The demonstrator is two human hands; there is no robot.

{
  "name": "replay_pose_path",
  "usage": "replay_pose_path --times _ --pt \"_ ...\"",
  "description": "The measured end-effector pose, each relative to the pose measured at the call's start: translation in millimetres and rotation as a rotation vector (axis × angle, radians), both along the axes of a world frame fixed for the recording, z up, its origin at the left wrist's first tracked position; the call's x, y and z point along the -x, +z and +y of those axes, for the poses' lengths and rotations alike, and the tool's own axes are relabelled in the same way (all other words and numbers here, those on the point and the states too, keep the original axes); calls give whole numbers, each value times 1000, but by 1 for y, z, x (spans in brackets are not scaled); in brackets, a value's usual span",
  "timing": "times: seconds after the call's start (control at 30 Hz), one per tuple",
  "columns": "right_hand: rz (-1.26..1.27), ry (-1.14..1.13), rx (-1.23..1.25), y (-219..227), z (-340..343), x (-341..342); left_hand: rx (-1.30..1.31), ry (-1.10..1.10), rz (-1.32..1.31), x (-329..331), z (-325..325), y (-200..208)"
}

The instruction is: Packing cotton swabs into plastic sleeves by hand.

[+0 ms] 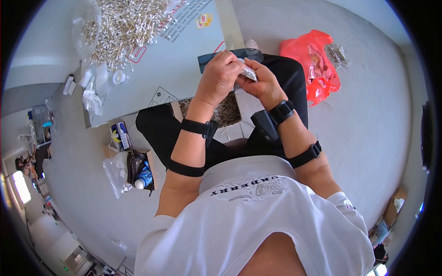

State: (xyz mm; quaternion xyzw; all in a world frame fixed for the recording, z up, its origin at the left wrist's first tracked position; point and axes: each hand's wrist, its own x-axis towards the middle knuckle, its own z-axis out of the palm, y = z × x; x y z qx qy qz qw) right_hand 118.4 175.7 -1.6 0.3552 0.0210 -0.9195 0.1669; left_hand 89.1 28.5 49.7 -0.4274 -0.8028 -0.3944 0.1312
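The left hand (220,76) is closing its bent fingers on one end of a small silvery-white crinkled packet (249,72), and the right hand (263,83) is gripping the other end between thumb and fingers. The packet is staying above the person's lap, near the edge of the pale blue-grey flat surface (156,76). Below the hands, an open cardboard box (176,110) full of thin sticks is sitting between the legs. Farther off, a heap of white-tipped cotton swabs (129,27) is covering the surface's far left; a bright red plastic bag (292,48) is lying on the floor to the right.
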Motion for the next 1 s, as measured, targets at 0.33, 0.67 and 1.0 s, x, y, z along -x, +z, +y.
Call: replay_pose_path --times 0.33,0.67,1.0 --pt "737 132 -1304 12 0 -27 -166 215 -420 6 -35 -18" --pt "953 46 -1950 18 -12 -14 -199 207 -296 -2 -31 -26" --pt "1039 120 -1975 24 -4 -2 -10 232 -24 -2 -21 -16"
